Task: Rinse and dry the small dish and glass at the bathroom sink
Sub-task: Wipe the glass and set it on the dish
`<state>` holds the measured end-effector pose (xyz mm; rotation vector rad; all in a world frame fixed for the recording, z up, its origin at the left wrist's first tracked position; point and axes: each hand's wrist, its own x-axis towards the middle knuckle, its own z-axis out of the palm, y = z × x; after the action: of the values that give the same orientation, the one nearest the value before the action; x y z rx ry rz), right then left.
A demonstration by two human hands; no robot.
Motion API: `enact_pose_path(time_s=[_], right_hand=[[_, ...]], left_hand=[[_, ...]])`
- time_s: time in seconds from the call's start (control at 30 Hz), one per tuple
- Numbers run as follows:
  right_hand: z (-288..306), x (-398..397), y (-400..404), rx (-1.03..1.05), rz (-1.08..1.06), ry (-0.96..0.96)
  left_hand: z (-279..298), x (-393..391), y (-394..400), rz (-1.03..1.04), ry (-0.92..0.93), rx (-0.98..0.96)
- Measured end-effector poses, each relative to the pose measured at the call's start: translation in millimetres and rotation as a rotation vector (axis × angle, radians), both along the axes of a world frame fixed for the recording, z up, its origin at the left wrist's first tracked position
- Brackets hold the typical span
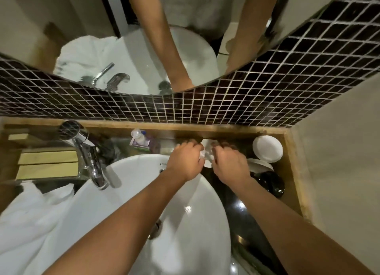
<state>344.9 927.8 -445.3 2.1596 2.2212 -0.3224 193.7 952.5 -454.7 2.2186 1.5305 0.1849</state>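
At my far left a white towel (26,223) lies crumpled over the counter edge, soft and folded, touching the basin's left rim. Behind it stand pale wooden blocks (48,163), and the chrome tap (92,163) leans out over the sink (131,192), a smooth white oval bowl with a metal drain (155,228) near its middle. The bowl is open below my forearms, the freest space here. Past its back rim the shelf is crowded: a small clear bottle (138,140) sits against the wooden ledge under the dark mosaic tiles (226,108).

My left hand (186,161) hovers over the sink's back right rim, fingers curled closed around something white and crumpled (206,153); whether it is cloth or paper I cannot tell. My right hand (230,163) is just beside it, fingers bent onto the same white thing. The glass is not clear to me; it may be hidden between my hands.

To the right, on the dark glossy counter (238,205), a round white dish (267,148) lies near the corner, another white piece (260,164) beneath it, then a shiny black object (271,183). The wooden rim and plain wall close that side tightly.
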Motion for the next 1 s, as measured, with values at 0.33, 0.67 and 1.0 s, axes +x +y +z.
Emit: enact_pose_path(time_s=[0.33,0.67,1.0], right_hand=[[-6.8,3.9,6.5,-0.023,-0.042,0.011],[-7.5,4.0,7.5,-0.087,-0.029,-0.034],[-11.3,3.8,12.1,-0.078,-0.054,0.048]], left_hand=[[-7.0,6.2,4.6,0.026,-0.051,-0.065],[-5.0,6.0,-2.5,0.038,-0.119,-0.197],[-3.9,3.9,-2.7,0.017,-0.105,-0.212]])
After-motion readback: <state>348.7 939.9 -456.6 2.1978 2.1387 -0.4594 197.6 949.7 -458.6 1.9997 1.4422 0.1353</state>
